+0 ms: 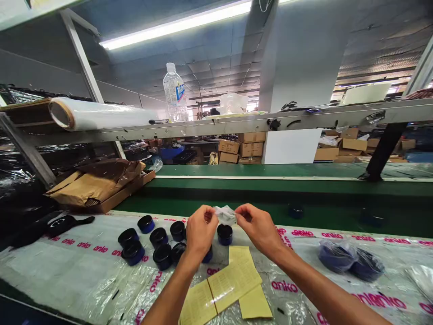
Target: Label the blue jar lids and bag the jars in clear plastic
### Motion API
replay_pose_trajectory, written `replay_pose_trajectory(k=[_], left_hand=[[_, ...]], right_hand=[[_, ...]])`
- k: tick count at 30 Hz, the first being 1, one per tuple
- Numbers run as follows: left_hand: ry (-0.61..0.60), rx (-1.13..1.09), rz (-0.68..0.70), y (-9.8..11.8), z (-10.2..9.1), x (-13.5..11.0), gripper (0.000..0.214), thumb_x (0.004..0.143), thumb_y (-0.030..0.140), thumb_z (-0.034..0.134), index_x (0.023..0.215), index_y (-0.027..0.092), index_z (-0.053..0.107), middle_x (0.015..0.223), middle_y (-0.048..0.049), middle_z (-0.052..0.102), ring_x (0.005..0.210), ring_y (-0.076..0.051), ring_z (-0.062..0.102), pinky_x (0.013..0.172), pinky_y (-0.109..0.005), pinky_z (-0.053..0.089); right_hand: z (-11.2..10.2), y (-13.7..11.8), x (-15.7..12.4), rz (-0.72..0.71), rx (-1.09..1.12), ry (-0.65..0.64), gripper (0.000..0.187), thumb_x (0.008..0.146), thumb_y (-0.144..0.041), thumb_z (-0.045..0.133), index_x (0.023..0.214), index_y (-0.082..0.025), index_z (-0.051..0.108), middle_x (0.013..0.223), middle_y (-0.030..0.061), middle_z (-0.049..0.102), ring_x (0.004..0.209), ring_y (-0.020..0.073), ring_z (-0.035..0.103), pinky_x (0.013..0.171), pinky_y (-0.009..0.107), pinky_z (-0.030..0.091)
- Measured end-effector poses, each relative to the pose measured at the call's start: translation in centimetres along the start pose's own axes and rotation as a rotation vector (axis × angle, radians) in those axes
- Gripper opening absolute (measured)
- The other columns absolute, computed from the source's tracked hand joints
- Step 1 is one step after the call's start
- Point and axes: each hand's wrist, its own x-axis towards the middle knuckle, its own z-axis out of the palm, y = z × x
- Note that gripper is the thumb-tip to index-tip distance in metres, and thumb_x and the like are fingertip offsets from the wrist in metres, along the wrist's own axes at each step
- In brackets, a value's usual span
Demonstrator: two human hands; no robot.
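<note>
My left hand (201, 230) and my right hand (257, 227) pinch opposite sides of a small clear plastic bag (225, 215), held up above the table. Just below the bag stands a blue jar with a black lid (225, 234). Several more of these jars (162, 256) are grouped left of my left hand, one partly hidden behind that wrist. Yellow printed paper sheets (219, 284) lie under my forearms. The table's cover is a clear plastic sheet (297, 298) with pink "anko" print.
A green conveyor belt (270, 203) runs behind the table, with dark jars (296, 211) on it. Bagged blue jars (350, 262) lie at right. A shelf above holds a water bottle (175, 92) and a stretch film roll (98, 113). Cardboard boxes (250, 149) are stacked beyond.
</note>
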Motion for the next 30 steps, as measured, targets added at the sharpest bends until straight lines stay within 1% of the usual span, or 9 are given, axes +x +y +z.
replay_pose_trajectory(k=[3, 6, 10, 13, 15, 18, 21, 26, 30], left_hand=[[0.000, 0.148, -0.027, -1.0, 0.1, 2.6, 0.012, 0.090, 0.023, 0.052, 0.090, 0.021, 0.064, 0.087, -0.0024, 0.073, 0.080, -0.017, 0.068, 0.074, -0.026, 0.046], [-0.074, 0.329, -0.022, -2.0, 1.0, 3.2, 0.014, 0.090, 0.017, 0.052, 0.096, 0.021, 0.065, 0.096, -0.0048, 0.074, 0.092, -0.019, 0.068, 0.080, -0.028, 0.045], [-0.286, 0.541, 0.014, -2.9, 2.2, 1.6, 0.017, 0.092, 0.013, 0.052, 0.095, 0.018, 0.068, 0.098, -0.0072, 0.073, 0.095, -0.022, 0.069, 0.084, -0.033, 0.046], [-0.404, 0.652, 0.027, -3.1, 2.6, 0.6, 0.016, 0.096, 0.019, 0.053, 0.098, 0.015, 0.068, 0.097, -0.0063, 0.073, 0.092, -0.022, 0.068, 0.086, -0.039, 0.049], [-0.447, 0.697, 0.047, -3.0, 2.5, 0.3, 0.017, 0.096, 0.021, 0.053, 0.098, 0.015, 0.068, 0.098, -0.0063, 0.074, 0.092, -0.022, 0.069, 0.086, -0.040, 0.049], [-0.453, 0.735, 0.086, -2.7, 2.0, 0.1, 0.023, 0.096, 0.017, 0.047, 0.101, 0.017, 0.069, 0.102, -0.0097, 0.075, 0.096, -0.025, 0.070, 0.083, -0.036, 0.047], [-0.468, 0.761, 0.129, -2.5, 1.7, -0.1, 0.026, 0.095, 0.016, 0.045, 0.100, 0.019, 0.071, 0.103, -0.0106, 0.075, 0.098, -0.026, 0.070, 0.083, -0.034, 0.046], [-0.555, 0.789, 0.225, -2.4, 1.9, -0.4, 0.028, 0.094, 0.012, 0.046, 0.097, 0.018, 0.074, 0.102, -0.0114, 0.076, 0.100, -0.027, 0.070, 0.092, -0.038, 0.043], [-0.584, 0.813, 0.252, -2.4, 2.5, -0.6, 0.029, 0.092, 0.007, 0.047, 0.098, 0.016, 0.074, 0.104, -0.0149, 0.076, 0.101, -0.028, 0.070, 0.098, -0.041, 0.041]], right_hand=[[1.7, 0.7, 2.6, -0.045, -0.104, -0.005, 0.013, 0.085, -0.026, 0.055, 0.088, -0.022, 0.068, 0.082, 0.0032, 0.073, 0.076, 0.0202, 0.066, 0.071, 0.030, 0.046], [3.1, 3.0, 3.9, -0.067, -0.223, -0.031, 0.015, 0.085, -0.019, 0.054, 0.091, -0.022, 0.067, 0.092, 0.0048, 0.074, 0.085, 0.0216, 0.067, 0.075, 0.031, 0.045], [4.0, 6.5, 2.5, -0.104, -0.350, -0.163, 0.014, 0.081, -0.012, 0.058, 0.085, -0.021, 0.068, 0.101, 0.0051, 0.072, 0.093, 0.0215, 0.066, 0.078, 0.029, 0.044], [4.0, 8.0, 0.7, -0.111, -0.408, -0.221, 0.016, 0.085, -0.011, 0.057, 0.091, -0.022, 0.068, 0.103, 0.0044, 0.071, 0.092, 0.0203, 0.066, 0.076, 0.027, 0.044], [3.8, 8.3, -0.2, -0.124, -0.431, -0.240, 0.018, 0.088, -0.012, 0.054, 0.096, -0.022, 0.067, 0.105, 0.0039, 0.071, 0.091, 0.0192, 0.067, 0.075, 0.027, 0.044], [3.5, 8.0, -0.8, -0.161, -0.466, -0.260, 0.019, 0.092, -0.012, 0.051, 0.100, -0.022, 0.065, 0.109, 0.0040, 0.070, 0.092, 0.0180, 0.067, 0.076, 0.026, 0.045], [3.4, 7.6, -1.1, -0.216, -0.516, -0.293, 0.019, 0.094, -0.011, 0.052, 0.100, -0.021, 0.066, 0.109, 0.0043, 0.069, 0.094, 0.0188, 0.067, 0.077, 0.026, 0.045], [3.4, 7.5, -1.5, -0.341, -0.617, -0.381, 0.023, 0.094, -0.007, 0.050, 0.097, -0.020, 0.068, 0.110, 0.0074, 0.070, 0.100, 0.0228, 0.066, 0.081, 0.030, 0.047], [3.5, 7.6, -1.8, -0.427, -0.691, -0.437, 0.026, 0.093, -0.003, 0.051, 0.099, -0.020, 0.069, 0.111, 0.0095, 0.070, 0.098, 0.0238, 0.065, 0.080, 0.032, 0.049]])
